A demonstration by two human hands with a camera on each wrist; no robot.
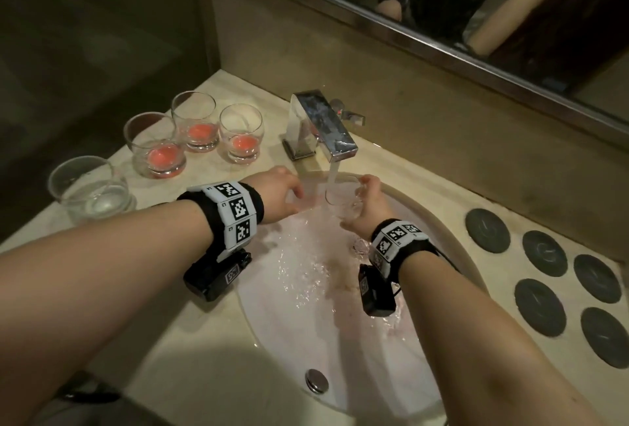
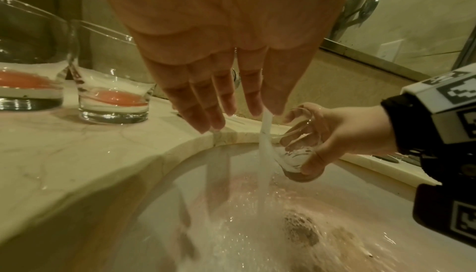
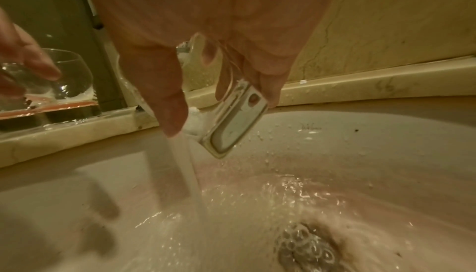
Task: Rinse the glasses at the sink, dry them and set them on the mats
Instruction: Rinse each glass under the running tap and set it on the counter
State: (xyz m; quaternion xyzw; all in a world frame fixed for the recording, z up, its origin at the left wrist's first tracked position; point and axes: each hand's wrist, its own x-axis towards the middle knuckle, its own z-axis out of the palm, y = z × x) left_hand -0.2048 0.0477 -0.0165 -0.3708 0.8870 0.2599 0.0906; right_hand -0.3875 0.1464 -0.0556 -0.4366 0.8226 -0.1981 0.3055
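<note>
— While water runs over it, where's the small clear round-bodied glass point(image 1: 343, 199)?
— Tilted under the chrome faucet point(image 1: 323, 126), right hand point(image 1: 369, 208) curled round its body. Wet, slippery, breakable: grip there.
— Left hand point(image 1: 280, 196)?
— Fingers straight, seemingly holding nothing.

I count five glasses in all. One glass point(image 1: 342, 199) is in my right hand point(image 1: 369, 208), tilted under the tap's stream. Three glasses with a pink residue at the bottom point(image 1: 155, 145) point(image 1: 195, 121) point(image 1: 241, 133) stand on the counter to the left of the one tap point(image 1: 320, 124). One clear glass point(image 1: 89, 187) stands nearest the left edge. Six dark round mats point(image 1: 487, 231) point(image 1: 544, 253) point(image 1: 597, 278) point(image 1: 540, 306) point(image 1: 605, 337) point(image 1: 625, 233) lie to the right of the one sink point(image 1: 452, 255), the sixth only partly in view. My two hands are both over the basin, the left hand point(image 1: 279, 196) holding nothing.
</note>
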